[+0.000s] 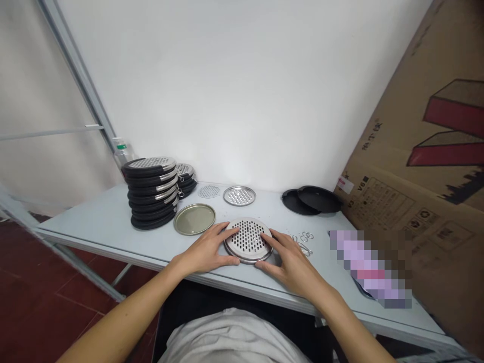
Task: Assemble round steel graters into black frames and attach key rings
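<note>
A round metal grater (pixel 247 237) with a slotted top lies flat near the table's front edge, around a metal rim. My left hand (pixel 214 247) grips its left side, fingers on the top and edge and thumb at the front rim. From the right, my right hand (pixel 287 254) holds it the same way, with the thumb at the front. Just left of it sits a shallow round metal lid (pixel 194 219). Behind it lies another round grater plate (pixel 239 195), beside a thin perforated disc (pixel 208 191). Small metal rings (pixel 304 242) are scattered by my right hand.
At the left stands a tall stack of black-edged round graters (pixel 151 194), with a shorter stack (pixel 186 179) and a plastic bottle (pixel 121 151) behind. Black round covers (pixel 320 199) lie back right. A blurred flat object (pixel 368 269) and a big cardboard box (pixel 416 201) flank the right.
</note>
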The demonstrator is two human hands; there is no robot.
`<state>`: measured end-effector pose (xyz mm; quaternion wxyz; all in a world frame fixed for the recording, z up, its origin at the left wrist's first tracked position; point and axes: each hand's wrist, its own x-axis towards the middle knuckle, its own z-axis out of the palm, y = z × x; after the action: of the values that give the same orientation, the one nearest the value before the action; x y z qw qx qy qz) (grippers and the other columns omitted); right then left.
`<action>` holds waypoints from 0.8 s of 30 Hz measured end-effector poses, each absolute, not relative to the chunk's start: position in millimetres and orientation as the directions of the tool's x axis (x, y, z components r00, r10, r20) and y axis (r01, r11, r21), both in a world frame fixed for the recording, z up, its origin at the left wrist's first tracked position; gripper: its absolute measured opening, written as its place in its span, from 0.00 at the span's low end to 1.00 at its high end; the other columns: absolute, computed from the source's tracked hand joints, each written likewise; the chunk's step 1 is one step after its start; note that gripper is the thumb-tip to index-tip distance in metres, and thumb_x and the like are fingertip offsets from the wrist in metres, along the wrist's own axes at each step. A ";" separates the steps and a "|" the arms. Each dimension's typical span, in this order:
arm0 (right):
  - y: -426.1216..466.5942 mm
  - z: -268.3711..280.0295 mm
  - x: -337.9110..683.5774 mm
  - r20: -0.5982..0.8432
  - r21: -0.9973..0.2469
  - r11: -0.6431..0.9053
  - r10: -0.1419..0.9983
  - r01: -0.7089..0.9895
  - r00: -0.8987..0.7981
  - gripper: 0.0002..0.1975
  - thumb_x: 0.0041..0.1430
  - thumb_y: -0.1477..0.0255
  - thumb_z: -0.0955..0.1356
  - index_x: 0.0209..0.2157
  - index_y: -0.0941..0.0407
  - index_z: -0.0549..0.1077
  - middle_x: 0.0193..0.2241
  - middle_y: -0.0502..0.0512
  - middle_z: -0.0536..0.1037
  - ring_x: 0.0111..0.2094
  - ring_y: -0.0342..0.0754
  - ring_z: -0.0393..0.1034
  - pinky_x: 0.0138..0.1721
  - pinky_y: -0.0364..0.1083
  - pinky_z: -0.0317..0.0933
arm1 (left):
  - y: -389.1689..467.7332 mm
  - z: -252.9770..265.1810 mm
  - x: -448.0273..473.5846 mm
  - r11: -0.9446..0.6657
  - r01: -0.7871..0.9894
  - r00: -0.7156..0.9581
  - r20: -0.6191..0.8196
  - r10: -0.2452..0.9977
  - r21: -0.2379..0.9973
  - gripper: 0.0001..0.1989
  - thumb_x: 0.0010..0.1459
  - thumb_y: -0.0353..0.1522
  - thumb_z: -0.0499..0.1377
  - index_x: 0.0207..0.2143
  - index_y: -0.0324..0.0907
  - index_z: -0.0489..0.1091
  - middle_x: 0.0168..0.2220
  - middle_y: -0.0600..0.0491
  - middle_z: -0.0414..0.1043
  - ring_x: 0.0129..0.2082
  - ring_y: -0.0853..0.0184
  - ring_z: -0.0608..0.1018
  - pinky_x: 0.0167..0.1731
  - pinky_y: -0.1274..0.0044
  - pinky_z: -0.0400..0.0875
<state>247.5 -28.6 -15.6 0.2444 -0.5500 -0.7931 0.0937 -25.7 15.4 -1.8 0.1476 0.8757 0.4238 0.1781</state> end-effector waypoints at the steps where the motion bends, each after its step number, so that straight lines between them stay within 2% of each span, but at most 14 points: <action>1: -28.3 -16.1 247.8 0.286 -0.417 0.377 0.918 0.827 -0.275 0.36 0.56 0.50 0.67 0.62 0.51 0.64 0.63 0.64 0.63 0.63 0.63 0.56 0.61 0.62 0.52 | 15.3 -1.8 -25.8 -0.590 0.697 0.573 0.178 0.800 0.407 0.42 0.51 0.54 0.62 0.65 0.53 0.56 0.67 0.45 0.52 0.67 0.50 0.56 0.63 0.58 0.54; 11: -28.2 -13.8 247.9 0.256 -0.429 0.367 0.926 0.825 -0.279 0.36 0.56 0.51 0.68 0.62 0.51 0.64 0.64 0.63 0.61 0.64 0.61 0.54 0.63 0.60 0.50 | 15.2 -2.4 -26.1 -0.604 0.682 0.578 0.201 0.791 0.412 0.42 0.50 0.54 0.62 0.65 0.52 0.57 0.67 0.44 0.53 0.66 0.51 0.57 0.63 0.59 0.54; 14: -27.7 -10.8 248.6 0.215 -0.485 0.334 0.941 0.808 -0.260 0.36 0.56 0.51 0.68 0.62 0.51 0.64 0.65 0.63 0.60 0.65 0.61 0.53 0.63 0.60 0.49 | 16.1 -3.9 -26.7 -0.598 0.684 0.573 0.199 0.795 0.417 0.43 0.50 0.55 0.62 0.65 0.51 0.58 0.67 0.44 0.53 0.66 0.50 0.57 0.63 0.58 0.54; 17: -24.9 -8.1 250.2 0.201 -0.591 0.305 0.952 0.747 -0.230 0.33 0.56 0.51 0.68 0.60 0.51 0.68 0.63 0.62 0.63 0.64 0.61 0.55 0.63 0.61 0.50 | 16.4 -4.4 -26.6 -0.594 0.685 0.572 0.194 0.797 0.422 0.43 0.49 0.55 0.62 0.64 0.51 0.58 0.67 0.44 0.54 0.66 0.50 0.57 0.64 0.58 0.53; 19: -20.4 -5.0 251.0 0.225 -0.705 0.281 0.959 0.651 -0.171 0.30 0.56 0.52 0.68 0.57 0.52 0.70 0.61 0.62 0.67 0.62 0.60 0.59 0.63 0.61 0.51 | 16.3 -4.0 -26.5 -0.589 0.689 0.570 0.187 0.800 0.423 0.43 0.49 0.55 0.62 0.64 0.51 0.58 0.67 0.44 0.53 0.66 0.50 0.57 0.64 0.58 0.53; 21: -11.9 1.6 251.6 0.218 -0.854 0.221 0.974 0.470 -0.061 0.28 0.56 0.55 0.70 0.55 0.53 0.71 0.56 0.62 0.72 0.58 0.58 0.65 0.61 0.59 0.56 | 15.9 -3.1 -26.4 -0.583 0.691 0.568 0.177 0.804 0.427 0.43 0.50 0.56 0.62 0.64 0.51 0.58 0.67 0.44 0.53 0.67 0.50 0.57 0.64 0.58 0.52; 23: 1.7 12.8 253.3 0.125 -0.979 0.111 0.990 0.170 0.069 0.24 0.57 0.60 0.71 0.53 0.55 0.71 0.51 0.62 0.76 0.53 0.55 0.71 0.57 0.56 0.63 | 15.4 -2.2 -26.5 -0.576 0.691 0.565 0.171 0.807 0.437 0.43 0.49 0.56 0.62 0.64 0.51 0.58 0.67 0.43 0.53 0.67 0.50 0.56 0.64 0.58 0.53; 24: 10.6 19.7 255.0 0.047 -0.998 0.051 0.990 -0.027 0.135 0.22 0.58 0.63 0.71 0.52 0.56 0.71 0.48 0.62 0.77 0.50 0.54 0.73 0.54 0.54 0.66 | 15.2 -1.8 -26.5 -0.573 0.690 0.564 0.169 0.809 0.442 0.43 0.49 0.56 0.62 0.64 0.51 0.58 0.67 0.43 0.52 0.67 0.49 0.56 0.64 0.57 0.53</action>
<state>255.0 10.6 19.7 0.5523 -0.5124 -0.4696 0.4603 -26.5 15.2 -1.8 0.1655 0.8686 0.4314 0.1793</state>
